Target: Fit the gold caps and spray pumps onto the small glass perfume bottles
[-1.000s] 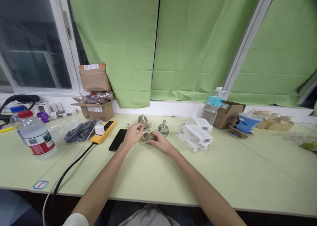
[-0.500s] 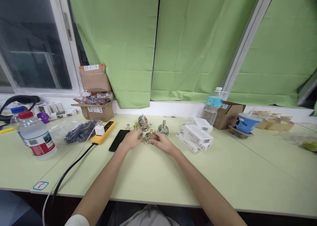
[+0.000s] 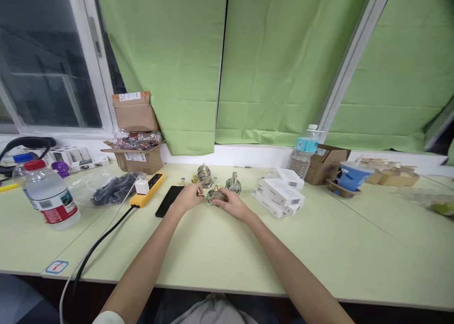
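A round clear glass perfume bottle [image 3: 213,196] with a gold-coloured neck stands upright on the table. My right hand [image 3: 232,204] is closed around its right side. Just left of the bottle, my left hand [image 3: 189,197] pinches a small gold-coloured cap [image 3: 201,195], partly hidden by the fingers. Behind them stand a rounded, ribbed glass bottle [image 3: 205,175] and another glass perfume bottle [image 3: 233,184]. Small gold-coloured caps [image 3: 194,179] lie beyond my left hand. A black phone [image 3: 169,201] lies flat beside my left wrist.
White small boxes [image 3: 280,194] are stacked at the right, before a water bottle [image 3: 304,151], a cardboard box [image 3: 324,165] and a blue cup [image 3: 351,176]. Leftward are a yellow power strip [image 3: 147,191] with cables, a bagged dark item [image 3: 115,189] and a red-capped bottle [image 3: 55,196].
My left hand has turned slightly, and the cap in its fingers is tilted differently, a little apart from the bottle. My right hand stays on the perfume bottle.
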Demonstrator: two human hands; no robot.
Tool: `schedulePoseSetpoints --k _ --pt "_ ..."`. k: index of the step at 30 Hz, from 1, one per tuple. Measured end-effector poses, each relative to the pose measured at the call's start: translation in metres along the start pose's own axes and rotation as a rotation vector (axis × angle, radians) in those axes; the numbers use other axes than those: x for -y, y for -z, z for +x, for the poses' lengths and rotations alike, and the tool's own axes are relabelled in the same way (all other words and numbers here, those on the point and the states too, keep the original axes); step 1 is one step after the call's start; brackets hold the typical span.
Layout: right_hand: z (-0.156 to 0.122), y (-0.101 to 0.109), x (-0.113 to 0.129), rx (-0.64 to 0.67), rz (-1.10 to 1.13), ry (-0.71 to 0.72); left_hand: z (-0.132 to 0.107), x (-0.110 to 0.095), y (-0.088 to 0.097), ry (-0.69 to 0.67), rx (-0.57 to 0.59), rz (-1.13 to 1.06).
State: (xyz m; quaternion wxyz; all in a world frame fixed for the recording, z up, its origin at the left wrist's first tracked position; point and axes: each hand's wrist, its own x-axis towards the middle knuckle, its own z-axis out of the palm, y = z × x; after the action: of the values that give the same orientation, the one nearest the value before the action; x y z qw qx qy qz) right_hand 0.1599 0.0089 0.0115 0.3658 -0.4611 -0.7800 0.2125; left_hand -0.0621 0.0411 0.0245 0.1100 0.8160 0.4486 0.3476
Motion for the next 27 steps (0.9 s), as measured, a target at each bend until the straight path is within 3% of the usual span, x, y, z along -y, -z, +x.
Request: schedulePoseSetpoints --k 3,8,16,21,27 --pt "0.000 0.000 0.000 0.004 0.014 -0.003 -0.001 -0.006 0.002 -0.020 -0.015 0.026" --pt "-0.001 -0.001 0.000 0.010 0.029 -0.011 0.000 -0.017 0.008 -0.059 -0.166 -0.047" --pt "0.000 -0.005 0.005 0.025 0.018 0.001 0.009 -0.028 -0.006 0.091 -0.364 -0.669" --pt "0.000 -0.006 0.006 0.031 0.037 0.004 0.010 -0.032 -0.020 0.091 -0.407 -0.832" --pt "0.000 -0.010 0.006 0.020 0.037 0.017 0.006 -0.045 -0.028 0.037 -0.367 -0.791"
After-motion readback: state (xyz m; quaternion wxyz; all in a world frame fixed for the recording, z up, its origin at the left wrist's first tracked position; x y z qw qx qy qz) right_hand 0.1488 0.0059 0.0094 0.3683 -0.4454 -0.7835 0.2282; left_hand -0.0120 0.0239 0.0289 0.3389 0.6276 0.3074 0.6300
